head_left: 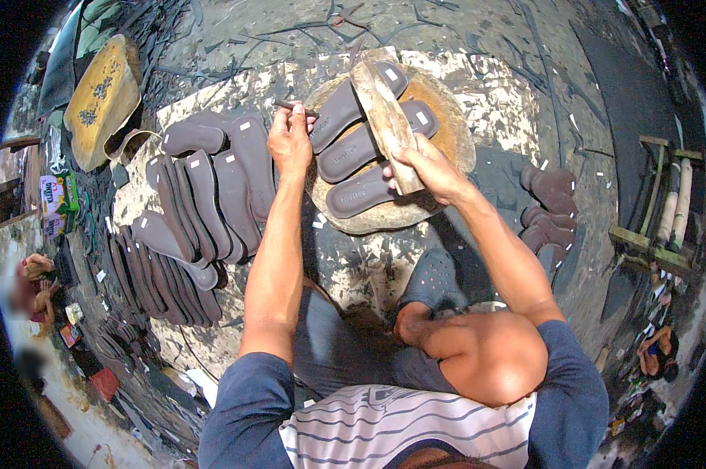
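Note:
My left hand (291,142) pinches a short dark rod, perhaps a punch (285,105), at the left edge of a round wooden block (353,222). In my right hand (435,170) is the lower end of a rough wooden bat (384,117), slanting over the block. Three dark brown sandal soles lie side by side on the block: a far sole (337,117), a middle sole (349,152) and a near sole (361,195). Each shows stamped lettering near its left end; the bat covers part of them. White labels show on the far and middle soles' right ends.
Overlapping brown soles (239,168) and a packed row of soles (161,273) lie to the left. More soles (552,191) are at the right. A second wooden slab (107,98) leans at far left; a wooden frame (654,234) stands at far right. Dark scraps litter the floor; people sit at both sides.

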Demonstrator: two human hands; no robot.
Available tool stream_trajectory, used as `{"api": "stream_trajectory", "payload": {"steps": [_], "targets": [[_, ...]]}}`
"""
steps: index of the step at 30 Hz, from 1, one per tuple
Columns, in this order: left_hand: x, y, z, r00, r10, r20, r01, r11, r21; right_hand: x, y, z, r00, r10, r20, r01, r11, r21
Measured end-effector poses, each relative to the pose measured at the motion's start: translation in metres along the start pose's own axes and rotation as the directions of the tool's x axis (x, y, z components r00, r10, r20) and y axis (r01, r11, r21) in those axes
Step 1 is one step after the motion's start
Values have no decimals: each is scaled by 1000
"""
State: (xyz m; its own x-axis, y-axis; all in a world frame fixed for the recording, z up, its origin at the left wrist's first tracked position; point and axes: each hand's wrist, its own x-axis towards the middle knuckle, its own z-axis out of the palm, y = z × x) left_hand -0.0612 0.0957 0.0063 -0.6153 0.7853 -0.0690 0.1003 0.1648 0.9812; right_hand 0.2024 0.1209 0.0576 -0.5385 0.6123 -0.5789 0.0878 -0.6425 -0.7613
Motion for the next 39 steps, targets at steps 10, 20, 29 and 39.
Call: {"api": "stream_trajectory", "payload": {"steps": [10,20,29,39], "targets": [[-8,9,5,995,94,-32,-84,969,235,-42,-119,34,969,-214,122,226,969,-100],[-11,-10,12,848,512,138,-517,740,429,18,-12,5,941,-305,150,261,366,-893],[-8,-9,10,962,-112,-248,30,949,-314,3,0,-19,985,35,172,-6,986,-168],[-35,4,12,991,135,10,-135,987,84,0,-5,-20,983,84,163,-57,985,-163]]}}
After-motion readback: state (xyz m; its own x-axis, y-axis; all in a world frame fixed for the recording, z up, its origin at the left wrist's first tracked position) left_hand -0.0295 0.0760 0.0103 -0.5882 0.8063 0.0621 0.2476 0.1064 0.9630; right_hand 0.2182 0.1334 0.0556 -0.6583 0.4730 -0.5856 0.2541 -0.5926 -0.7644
